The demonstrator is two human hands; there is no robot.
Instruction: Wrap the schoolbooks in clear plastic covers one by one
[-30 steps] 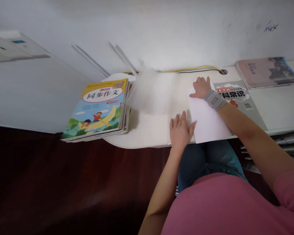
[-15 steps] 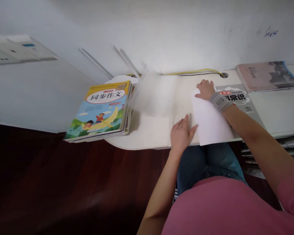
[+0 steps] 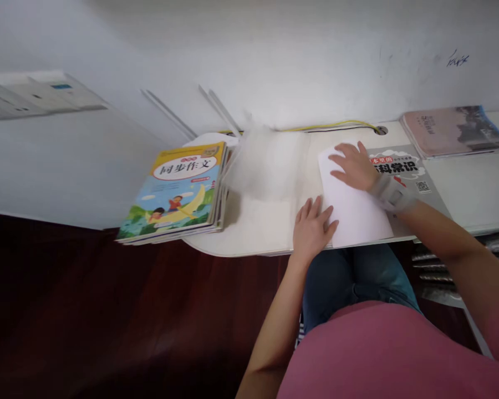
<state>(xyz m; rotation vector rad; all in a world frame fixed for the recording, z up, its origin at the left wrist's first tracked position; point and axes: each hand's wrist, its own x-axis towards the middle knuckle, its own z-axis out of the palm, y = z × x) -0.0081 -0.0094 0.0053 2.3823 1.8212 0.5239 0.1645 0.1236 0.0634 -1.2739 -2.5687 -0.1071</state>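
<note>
My right hand rests on a white sheet, fingers spread, with a grey band around the wrist. The sheet curves up along its left part and overlaps a grey book with large black characters on its cover. Whether the sheet is a flap of that book or loose paper, I cannot tell. Just left of the sheet, my left hand lies on the front of the white desk, fingers apart, thumb close to the sheet's edge. Left of it on the desk is a clear plastic sheet.
A stack of books with a blue and yellow cover overhangs the desk's left end. At the back right lies a pinkish book. A yellow cable runs along the wall to a cable hole. Wall sockets are on the left.
My right hand has shifted nearer to me over the white sheet, its fingers spreading more. The sheet's left edge has moved slightly left. My left hand stays at the desk's front.
</note>
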